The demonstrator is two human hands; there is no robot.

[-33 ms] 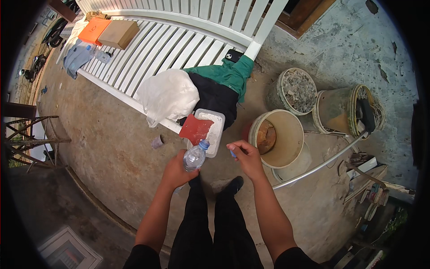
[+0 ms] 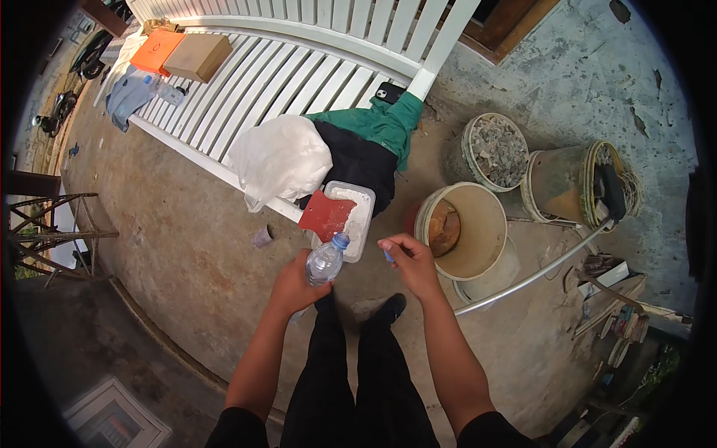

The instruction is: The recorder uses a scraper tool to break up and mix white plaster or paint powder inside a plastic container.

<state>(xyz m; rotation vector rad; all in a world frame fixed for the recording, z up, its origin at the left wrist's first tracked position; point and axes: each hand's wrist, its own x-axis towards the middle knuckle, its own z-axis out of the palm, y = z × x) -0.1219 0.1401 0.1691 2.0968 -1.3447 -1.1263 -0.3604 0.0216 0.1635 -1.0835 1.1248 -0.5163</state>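
Observation:
My left hand (image 2: 295, 287) grips a clear plastic water bottle (image 2: 325, 261), which is tilted and has its blue-rimmed neck toward a white tub (image 2: 361, 224) of white powder. A red flat scraper (image 2: 327, 213) lies across that tub, on the edge of the bench beside a white plastic bag (image 2: 276, 157). My right hand (image 2: 409, 265) is pinched on a small blue object, apparently a cap (image 2: 388, 254), just right of the bottle and left of a tall open bucket (image 2: 489, 239) with something rusty-brown inside.
A white slatted bench (image 2: 224, 89) holds green and dark cloth (image 2: 373, 127), a phone (image 2: 390, 93) and boxes (image 2: 198, 56). Buckets of rubble (image 2: 493, 149) and tools (image 2: 575, 187) stand right, with a metal pole (image 2: 538, 272). A small cup (image 2: 263, 236) lies on the concrete floor.

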